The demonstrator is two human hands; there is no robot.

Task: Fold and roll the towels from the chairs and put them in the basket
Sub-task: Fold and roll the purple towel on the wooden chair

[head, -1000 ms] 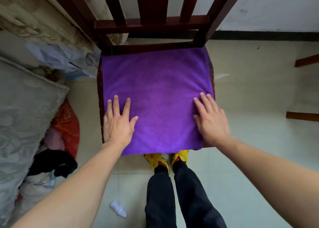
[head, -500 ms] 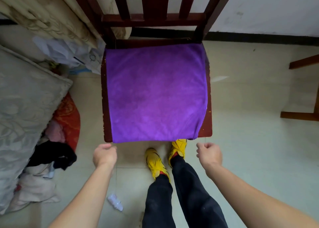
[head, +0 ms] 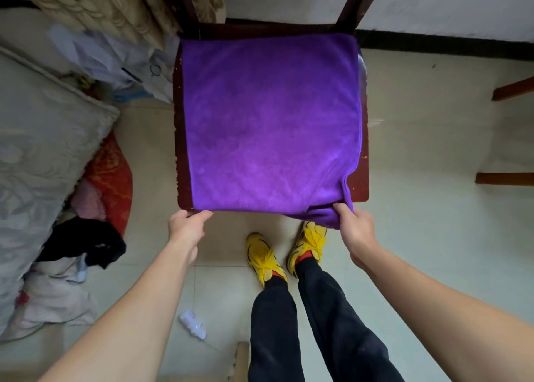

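Corners first: my right grip (head: 357, 228) pinches the near right corner of the purple towel (head: 271, 121), bunching it off the chair seat (head: 362, 188); my left grip (head: 187, 225) closes on the near left corner. Spread flat across the seat, the towel should fold away evenly from both corners

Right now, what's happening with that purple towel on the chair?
A person is standing in front of a wooden chair with a purple towel spread flat over its seat. The left hand pinches the towel's near left corner, and the right hand grips the near right corner, which is bunched up and pulled off the seat edge. The towel is not rolled yet, and no basket is in view.
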